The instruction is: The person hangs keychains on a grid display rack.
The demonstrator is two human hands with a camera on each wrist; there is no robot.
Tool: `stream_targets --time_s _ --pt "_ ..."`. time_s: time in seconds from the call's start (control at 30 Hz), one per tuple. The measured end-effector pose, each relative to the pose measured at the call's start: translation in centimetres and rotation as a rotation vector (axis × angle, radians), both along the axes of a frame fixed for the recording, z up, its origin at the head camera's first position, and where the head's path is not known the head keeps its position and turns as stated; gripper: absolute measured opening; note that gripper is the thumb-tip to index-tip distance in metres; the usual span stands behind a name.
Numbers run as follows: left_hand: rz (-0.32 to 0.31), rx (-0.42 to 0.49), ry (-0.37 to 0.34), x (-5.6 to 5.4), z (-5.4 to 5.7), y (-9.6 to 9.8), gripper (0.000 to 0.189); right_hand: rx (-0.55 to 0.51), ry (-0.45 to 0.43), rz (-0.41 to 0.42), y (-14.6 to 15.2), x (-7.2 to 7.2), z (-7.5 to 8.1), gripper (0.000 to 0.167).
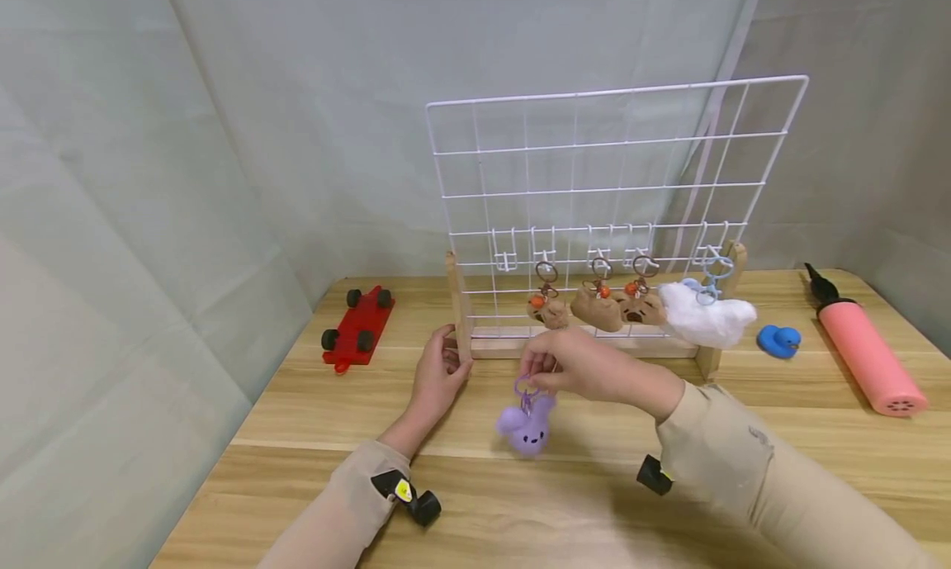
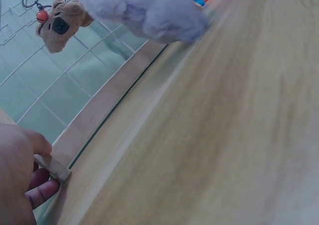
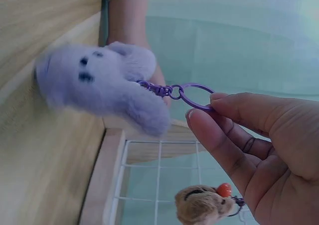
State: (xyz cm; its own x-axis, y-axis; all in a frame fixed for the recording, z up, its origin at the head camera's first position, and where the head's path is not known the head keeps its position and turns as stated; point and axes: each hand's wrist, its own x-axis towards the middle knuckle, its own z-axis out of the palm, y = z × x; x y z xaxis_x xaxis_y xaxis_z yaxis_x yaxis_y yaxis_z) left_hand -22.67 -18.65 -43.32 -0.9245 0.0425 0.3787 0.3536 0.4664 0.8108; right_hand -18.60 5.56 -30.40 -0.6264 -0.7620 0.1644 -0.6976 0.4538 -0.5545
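Observation:
My right hand (image 1: pixel 575 361) pinches the purple ring (image 3: pixel 197 96) of a plush keychain between thumb and index finger. From that ring hangs the purple plush keychain (image 1: pixel 526 427), a long-eared animal with a small dark face, in front of the rack's base. My left hand (image 1: pixel 437 372) grips the foot of the rack's left wooden support (image 1: pixel 459 309), thumb on one side and fingers on the other, as the left wrist view shows. Above stands the white wire grid rack (image 1: pixel 617 144) with several hooks. The leftmost hook (image 1: pixel 506 259) carries nothing.
Brown bear keychains (image 1: pixel 550 311) and a white plush keychain (image 1: pixel 709 315) hang from the other hooks. A red toy car chassis (image 1: pixel 361 325) lies left of the rack. To the right are a blue rubber duck (image 1: pixel 778 340) and a pink hand pump (image 1: pixel 869 354).

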Motion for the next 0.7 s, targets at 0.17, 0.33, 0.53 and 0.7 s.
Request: stream_targets --time_s 0.17,0.33,0.53,0.7 --pt "0.001 -0.012 -0.001 0.0 0.0 0.0 0.056 -0.011 0.041 -0.011 0.0 -0.2 1.0 0.004" --pt "0.004 -0.014 -0.018 0.0 -0.1 0.0 0.057 -0.006 0.108 -0.038 -0.2 -0.4 1.8 0.005" --pt "-0.004 0.0 -0.007 0.0 -0.2 0.0 0.056 -0.01 0.115 -0.084 -0.5 -0.8 2.9 0.006" --pt "0.0 -0.005 -0.008 -0.1 0.0 0.0 0.056 -0.026 0.116 -0.086 -0.4 -1.3 3.9 0.004"
